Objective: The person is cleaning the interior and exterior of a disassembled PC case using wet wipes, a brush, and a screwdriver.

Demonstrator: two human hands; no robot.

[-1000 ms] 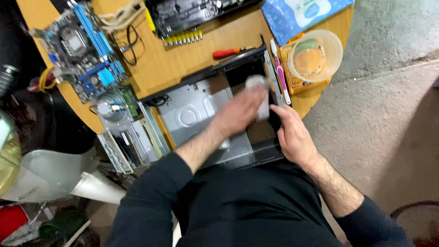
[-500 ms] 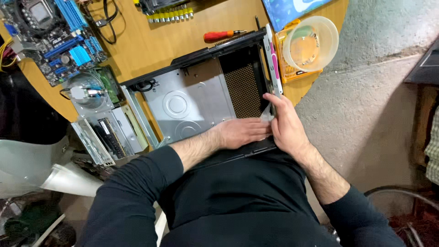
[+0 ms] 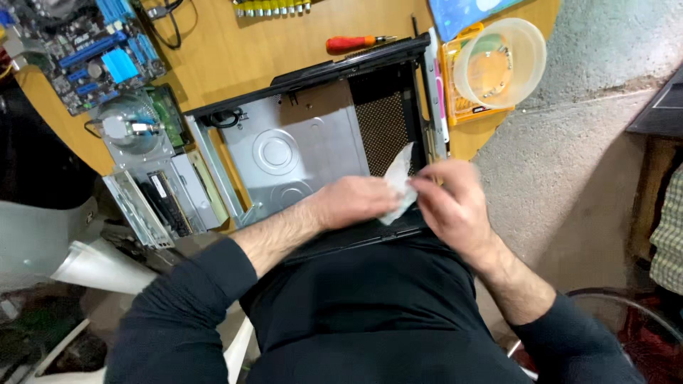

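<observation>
An open computer case point(image 3: 299, 142) with a bare metal floor lies on the wooden table in front of me. Over its near right corner both hands pinch a crumpled white wipe point(image 3: 398, 181). My left hand point(image 3: 352, 203) grips the wipe's lower left part. My right hand point(image 3: 452, 203) holds its right side with the fingertips. The wipe's upper tip stands up in front of the case's mesh panel point(image 3: 388, 128).
A motherboard point(image 3: 85, 53) lies at the far left, with a cooler fan point(image 3: 128, 128) and loose parts below it. A red-handled screwdriver point(image 3: 356, 43) lies behind the case. A clear plastic tub point(image 3: 498, 60) sits on a yellow tray at right. Concrete floor lies beyond the table edge.
Both hands have lifted off the case's near right corner. The white wipe, hidden half a second ago, now shows between them. The view has also shifted slightly.
</observation>
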